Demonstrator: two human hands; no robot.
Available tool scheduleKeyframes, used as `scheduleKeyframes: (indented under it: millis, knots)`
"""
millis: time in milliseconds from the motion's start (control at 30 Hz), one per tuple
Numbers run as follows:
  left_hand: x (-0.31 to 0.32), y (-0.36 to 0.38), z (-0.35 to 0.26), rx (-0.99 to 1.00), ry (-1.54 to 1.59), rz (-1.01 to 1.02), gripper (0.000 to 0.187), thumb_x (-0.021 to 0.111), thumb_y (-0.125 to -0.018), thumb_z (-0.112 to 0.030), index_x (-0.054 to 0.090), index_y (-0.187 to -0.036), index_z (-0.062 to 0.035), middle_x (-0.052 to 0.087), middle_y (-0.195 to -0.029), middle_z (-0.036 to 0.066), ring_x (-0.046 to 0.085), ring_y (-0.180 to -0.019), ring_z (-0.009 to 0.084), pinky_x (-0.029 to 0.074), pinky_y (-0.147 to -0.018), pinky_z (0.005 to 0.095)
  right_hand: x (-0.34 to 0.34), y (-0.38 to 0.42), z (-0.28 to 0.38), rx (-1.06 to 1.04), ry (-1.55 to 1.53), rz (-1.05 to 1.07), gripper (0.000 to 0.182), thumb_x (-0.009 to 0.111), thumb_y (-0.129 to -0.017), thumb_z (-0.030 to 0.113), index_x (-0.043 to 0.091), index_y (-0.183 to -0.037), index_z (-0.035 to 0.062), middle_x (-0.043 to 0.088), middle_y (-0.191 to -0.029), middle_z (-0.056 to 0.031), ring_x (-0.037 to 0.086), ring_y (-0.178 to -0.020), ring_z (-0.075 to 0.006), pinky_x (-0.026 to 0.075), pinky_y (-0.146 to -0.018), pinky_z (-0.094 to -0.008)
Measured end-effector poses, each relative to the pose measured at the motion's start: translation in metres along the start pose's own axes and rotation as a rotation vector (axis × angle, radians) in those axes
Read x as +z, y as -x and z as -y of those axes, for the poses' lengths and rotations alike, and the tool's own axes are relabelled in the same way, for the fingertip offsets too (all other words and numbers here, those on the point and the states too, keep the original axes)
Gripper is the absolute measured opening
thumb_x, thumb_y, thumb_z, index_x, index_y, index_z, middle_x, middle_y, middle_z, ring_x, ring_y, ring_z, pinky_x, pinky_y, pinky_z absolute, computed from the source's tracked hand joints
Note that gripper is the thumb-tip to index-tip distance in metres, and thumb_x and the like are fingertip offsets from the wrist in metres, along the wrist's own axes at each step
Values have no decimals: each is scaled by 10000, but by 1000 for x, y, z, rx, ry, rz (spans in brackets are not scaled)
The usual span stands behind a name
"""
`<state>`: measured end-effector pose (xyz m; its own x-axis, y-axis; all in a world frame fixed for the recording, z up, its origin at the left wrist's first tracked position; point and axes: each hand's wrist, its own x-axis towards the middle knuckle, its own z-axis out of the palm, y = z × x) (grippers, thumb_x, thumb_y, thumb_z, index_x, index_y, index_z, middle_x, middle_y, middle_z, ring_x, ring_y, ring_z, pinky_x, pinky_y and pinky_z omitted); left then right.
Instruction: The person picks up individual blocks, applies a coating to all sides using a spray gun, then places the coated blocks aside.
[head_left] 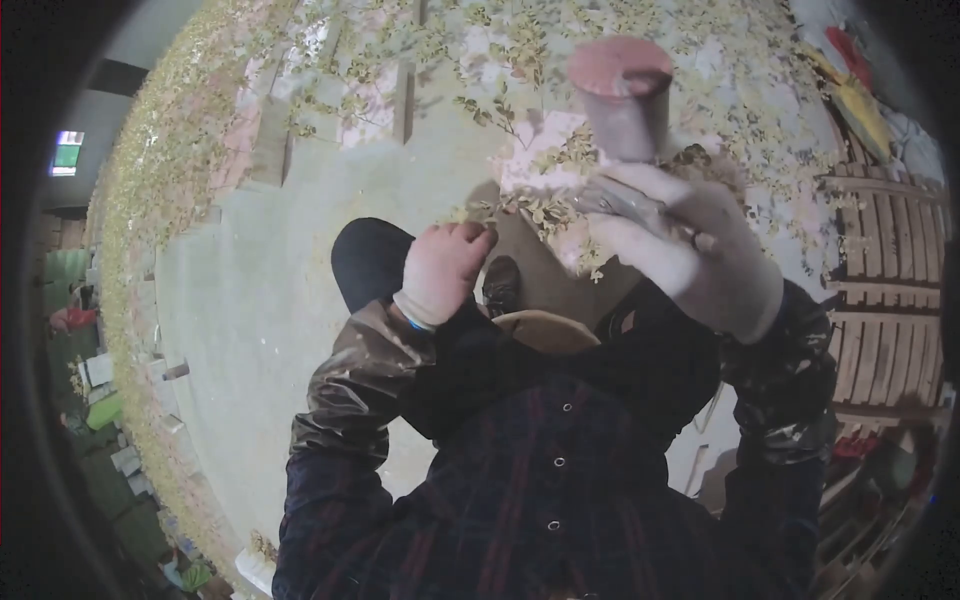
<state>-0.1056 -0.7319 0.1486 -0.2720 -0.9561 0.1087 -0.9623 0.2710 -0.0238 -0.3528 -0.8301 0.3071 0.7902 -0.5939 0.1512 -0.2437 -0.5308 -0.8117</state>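
Note:
My left hand (440, 272), in a pinkish glove, is closed in a pinch on a thin twig with small yellow-green leaves (545, 205). My right hand (685, 250), in a white glove, is raised close to the camera and grips a tool. Its grey cylindrical handle with a red cap (622, 95) sticks up above the fist. A metal part (630, 205) lies across the fingers, next to the twig. The tool is blurred, so I cannot tell its kind. Both sleeves are dark and shiny over a dark plaid shirt.
Below lies a pale concrete floor (250, 290). Beds of small-leaved yellow-green plants (480, 40) run along the top and left. Wooden pallets (885, 260) lie at the right. A dark round object (365, 260) sits by my left hand. Green and white containers (100, 400) line the far left.

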Motion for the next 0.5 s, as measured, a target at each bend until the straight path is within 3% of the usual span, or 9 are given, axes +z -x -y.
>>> scheduleKeyframes:
  millis: [100,200,267,300,400,467,500]
  knots:
    - [-5,0,-4,2,-1,15,258,596,-753,-97,579,-1007,-136,607,-864,83,601,-669,297,445,-550,379,0,-14,4,1,37,-18,205,563,-873,122,636,-992,-28,656,-873,-82,576,-771,-155,431,-696,-246]
    - [-5,0,-3,-14,26,-17,294,633,-735,-75,589,-1023,-117,631,-887,90,611,-683,308,464,-558,384,-11,-20,8,383,72,220,359,563,-881,246,556,-1166,27,632,-969,-88,601,-840,-141,484,-735,-218]
    - [-1,2,-2,-195,218,-157,327,617,-760,-91,576,-1085,-87,638,-937,113,610,-770,327,479,-633,398,-14,-15,-5,-37,274,32,237,624,-854,160,616,-1025,-4,601,-1090,-180,623,-690,-99,514,-584,-145]
    - [-1,2,-1,-238,263,-196,337,613,-766,-95,573,-1100,-79,639,-950,119,609,-792,332,482,-651,401,-18,-12,-9,-146,326,-19,207,639,-847,138,631,-990,-11,593,-1120,-203,628,-652,-89,522,-546,-127]
    - [-6,1,-3,-657,393,-178,211,680,-745,-211,591,-913,-121,631,-839,49,610,-767,257,469,-651,354,-34,4,-10,78,54,-148,292,562,-843,45,585,-1121,-40,634,-917,-154,607,-691,-150,505,-597,-229]
    - [-14,-4,-15,-729,409,292,230,624,-738,-341,668,-889,-172,655,-790,64,618,-752,263,461,-627,364,-40,13,-17,33,-132,-236,304,554,-877,24,563,-1177,-17,641,-995,-161,611,-683,-142,502,-556,-200]
    - [-15,-6,-22,-744,412,415,251,610,-736,-374,687,-883,-185,661,-778,68,620,-748,265,459,-622,366,-42,19,-20,26,-181,-255,308,552,-885,19,557,-1192,-12,643,-1015,-163,612,-680,-139,501,-546,-193]
